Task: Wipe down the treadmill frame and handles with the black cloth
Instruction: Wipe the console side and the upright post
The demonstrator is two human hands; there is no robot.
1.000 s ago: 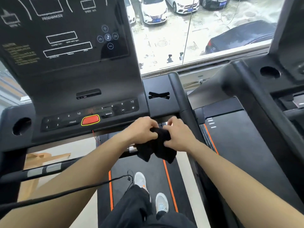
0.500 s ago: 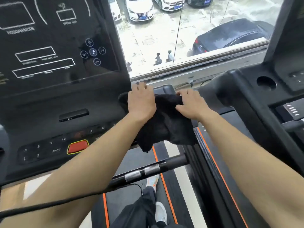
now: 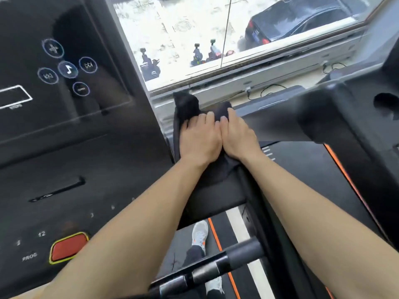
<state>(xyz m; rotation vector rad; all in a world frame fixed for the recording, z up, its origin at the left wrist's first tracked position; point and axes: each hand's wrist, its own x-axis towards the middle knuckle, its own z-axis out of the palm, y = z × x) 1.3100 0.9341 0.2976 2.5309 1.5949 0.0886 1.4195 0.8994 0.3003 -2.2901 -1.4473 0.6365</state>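
Note:
The black cloth [image 3: 187, 105] is draped over the far right end of the treadmill frame [image 3: 216, 197], just right of the console. My left hand [image 3: 199, 140] and my right hand [image 3: 238, 137] lie side by side, palms down, pressing the cloth against the frame. Their fingers are flat and touch each other in the middle. Part of the cloth sticks out beyond my fingertips and another part hangs below my wrists. A black handle bar [image 3: 218, 266] with grey sensor bands crosses below my forearms.
The black console [image 3: 64, 104] with touch icons and a red stop button [image 3: 69, 247] fills the left. A second treadmill [image 3: 336, 117] stands close on the right. Ahead is a window [image 3: 194, 39] over parked cars. My shoes are on the belt [image 3: 187, 238].
Both hands slid the cloth forward along the frame toward the window and came together side by side. The view has moved closer to the console's right edge.

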